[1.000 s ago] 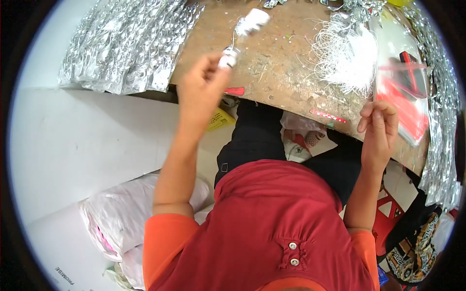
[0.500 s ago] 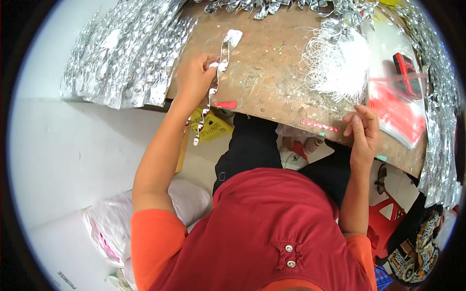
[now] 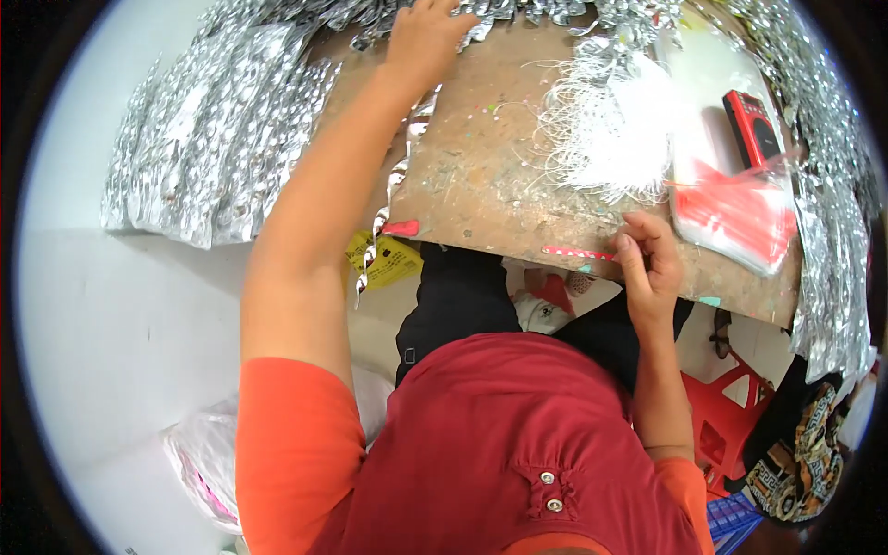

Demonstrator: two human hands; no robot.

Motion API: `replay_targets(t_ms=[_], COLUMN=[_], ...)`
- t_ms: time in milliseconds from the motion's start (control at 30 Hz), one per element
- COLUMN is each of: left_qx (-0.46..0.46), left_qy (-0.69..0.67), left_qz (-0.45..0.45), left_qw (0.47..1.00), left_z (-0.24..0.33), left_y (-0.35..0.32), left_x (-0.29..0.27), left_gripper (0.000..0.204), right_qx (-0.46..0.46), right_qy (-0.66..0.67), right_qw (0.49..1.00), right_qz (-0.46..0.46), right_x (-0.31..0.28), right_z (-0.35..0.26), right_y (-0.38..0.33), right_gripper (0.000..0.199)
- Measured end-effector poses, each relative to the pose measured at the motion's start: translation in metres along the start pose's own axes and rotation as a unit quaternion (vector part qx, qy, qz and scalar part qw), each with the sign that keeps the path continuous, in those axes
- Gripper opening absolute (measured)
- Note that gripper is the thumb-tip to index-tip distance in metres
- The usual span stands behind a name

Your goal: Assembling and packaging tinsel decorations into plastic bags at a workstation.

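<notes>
My left hand reaches to the far edge of the table, at the pile of twisted silver foil strips. Its thumb stands apart from the fingers, and the fingertips run up to the top of the picture. Partly behind that forearm, a single twisted silver strip lies on the table and hangs over its near edge. My right hand is at the near edge, loosely curled, thumb and forefinger apart with nothing seen between them. Close beside it is a red strip with white dots.
A bundle of white strings lies on the brown table. To its right are clear plastic bags with red tops and a red-and-black device. Silver strips drape over the left side. A red stool stands below right.
My left hand has let go of the single silver strip and moved away to the far pile. My right hand stays loosely curled near the table edge. The view has shifted slightly.
</notes>
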State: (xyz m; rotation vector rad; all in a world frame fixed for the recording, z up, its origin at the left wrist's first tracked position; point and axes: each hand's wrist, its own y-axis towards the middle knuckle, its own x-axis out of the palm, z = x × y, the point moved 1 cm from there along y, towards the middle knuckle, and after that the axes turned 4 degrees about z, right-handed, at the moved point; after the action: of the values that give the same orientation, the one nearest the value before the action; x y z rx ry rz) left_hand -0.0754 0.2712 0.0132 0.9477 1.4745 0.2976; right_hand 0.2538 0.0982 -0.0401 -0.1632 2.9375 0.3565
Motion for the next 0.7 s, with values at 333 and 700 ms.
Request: replay_targets(t_ms=[333, 700], left_qx=[0.095, -0.199], left_qy=[-0.072, -0.422], left_qz=[-0.015, 0.292], left_qw=[0.993, 0.835], left_z=[-0.009, 0.020], left_y=[0.008, 0.025], left_x=[-0.017, -0.139], left_gripper=[0.011, 0.014], right_qx=[-0.079, -0.146], right_qy=[-0.137, -0.204], right_qw=[0.987, 0.967], right_qz=[-0.005, -0.043], right_x=[0.001, 0.011], right_z=[-0.008, -0.017], right_y=[0.004, 0.015], right_gripper=[0.019, 0.011])
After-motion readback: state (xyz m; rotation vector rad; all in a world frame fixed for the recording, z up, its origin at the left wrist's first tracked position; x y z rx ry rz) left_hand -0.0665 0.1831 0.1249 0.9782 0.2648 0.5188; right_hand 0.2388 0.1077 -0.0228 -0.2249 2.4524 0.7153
